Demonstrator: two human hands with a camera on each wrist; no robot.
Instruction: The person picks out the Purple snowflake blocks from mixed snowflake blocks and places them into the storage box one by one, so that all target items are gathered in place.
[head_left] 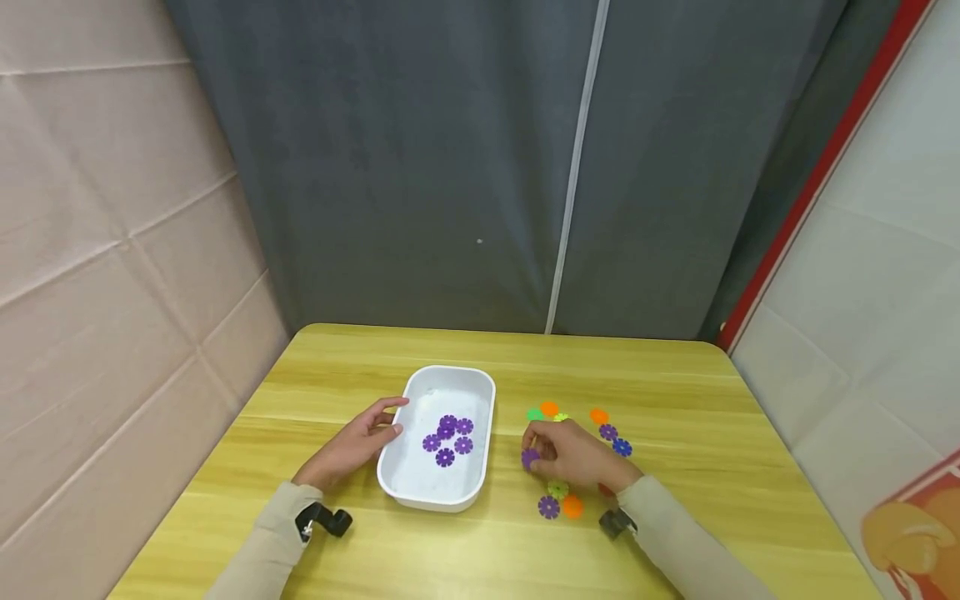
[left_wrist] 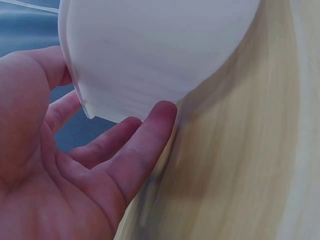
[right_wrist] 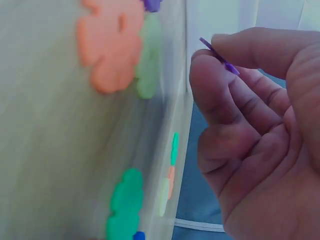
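Pinching a flat purple flower-shaped plastic disc (head_left: 530,457) between thumb and curled fingers, my right hand (head_left: 573,454) sits low over the yellow wood-grain counter (head_left: 675,392), just right of the white oblong plastic tray (head_left: 487,392). From the right wrist view I see that disc edge-on (right_wrist: 220,57), clamped between the thumb tip and the forefinger, lifted clear of the counter surface.

My left hand (head_left: 352,446) lies against the tray's left side, fingers relaxed and fairly straight, gripping nothing. The left wrist view shows the fingertips (left_wrist: 162,112) touching the tray's rounded outer wall (left_wrist: 155,50) near its base, with the thumb up by the rim.

Inside the tray lies a small cluster of purple discs (head_left: 447,438), some overlapping, gathered around the middle of the tray floor.

Around my right hand the loose discs are scattered on the counter: a green one (head_left: 534,414) and an orange one (head_left: 550,408) beyond the knuckles, another orange disc (head_left: 598,416) further right, a purple one (head_left: 608,432) and a blue one (head_left: 622,447) just beside the back of the hand. Nearer to me lie a yellow-green disc (head_left: 557,488), a purple disc (head_left: 548,507) and an orange disc (head_left: 573,506), the last two touching or nearly so.
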